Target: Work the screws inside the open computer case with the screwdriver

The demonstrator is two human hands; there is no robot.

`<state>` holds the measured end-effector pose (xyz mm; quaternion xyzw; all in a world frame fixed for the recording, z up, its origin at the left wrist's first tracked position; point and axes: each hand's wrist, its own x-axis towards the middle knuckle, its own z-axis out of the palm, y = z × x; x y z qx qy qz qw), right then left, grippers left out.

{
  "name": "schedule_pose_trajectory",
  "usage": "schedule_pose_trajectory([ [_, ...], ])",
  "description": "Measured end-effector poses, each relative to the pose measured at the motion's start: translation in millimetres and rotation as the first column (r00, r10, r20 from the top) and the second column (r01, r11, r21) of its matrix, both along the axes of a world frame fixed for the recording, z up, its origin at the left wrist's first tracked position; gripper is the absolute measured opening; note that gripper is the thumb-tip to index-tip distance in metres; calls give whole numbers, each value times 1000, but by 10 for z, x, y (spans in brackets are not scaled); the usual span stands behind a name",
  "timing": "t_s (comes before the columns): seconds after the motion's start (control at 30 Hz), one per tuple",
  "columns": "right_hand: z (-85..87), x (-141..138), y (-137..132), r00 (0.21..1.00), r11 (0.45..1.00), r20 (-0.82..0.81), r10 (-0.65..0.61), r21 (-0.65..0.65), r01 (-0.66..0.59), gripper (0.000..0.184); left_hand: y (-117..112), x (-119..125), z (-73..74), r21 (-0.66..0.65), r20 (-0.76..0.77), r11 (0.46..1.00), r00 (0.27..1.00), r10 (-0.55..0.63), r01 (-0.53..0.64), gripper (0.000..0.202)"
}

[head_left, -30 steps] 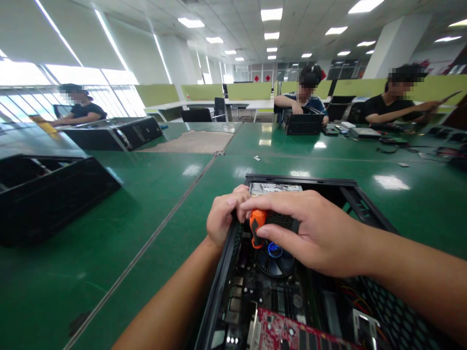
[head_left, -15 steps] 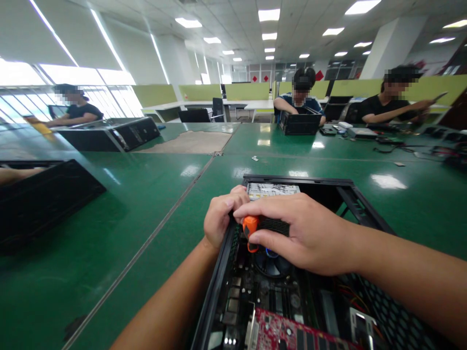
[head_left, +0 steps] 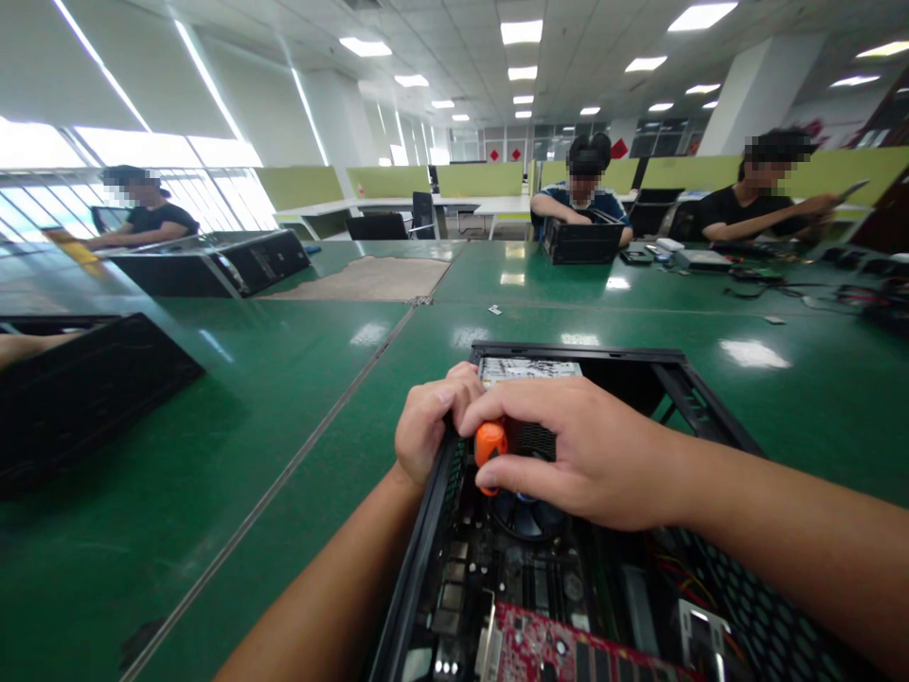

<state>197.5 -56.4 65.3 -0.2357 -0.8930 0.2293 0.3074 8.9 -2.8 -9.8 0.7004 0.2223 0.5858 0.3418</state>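
An open black computer case (head_left: 668,379) lies on the green table in front of me. My right hand (head_left: 589,450) is closed around an orange-handled screwdriver (head_left: 490,445) held upright over the round CPU fan (head_left: 525,511). My left hand (head_left: 430,421) grips the case's left wall near the top, fingers curled over the edge. A silver drive (head_left: 529,367) sits at the far end inside the case. A red expansion card (head_left: 568,649) shows at the bottom.
A black case panel (head_left: 85,388) lies at the left, another person's arm behind it. Three other people sit at the far tables with black cases (head_left: 582,242) and loose parts. A seam (head_left: 319,426) runs along the green table.
My right hand and the screwdriver have shifted slightly left and turned a little over the fan. The left hand stays on the case wall.
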Motion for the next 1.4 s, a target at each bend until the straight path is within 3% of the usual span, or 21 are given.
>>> schedule_pose_trajectory([
  [0.13,-24,-18,21,999,999,-22,40,28,-40,19,9,22,27,35,93,994,990,-107,105,55],
  [0.37,27,52,44,999,998,-40,-7,-59,5,36,-21,36,37,21,126,994,986,-108,106,54],
  [0.6,5,137,146,962,954,-57,-268,125,273,31,-2,26,37,23,116,986,979,-166,165,49],
  [1.4,-86,67,293,962,960,22,-271,74,268,32,12,8,19,34,100,984,979,-176,173,47],
])
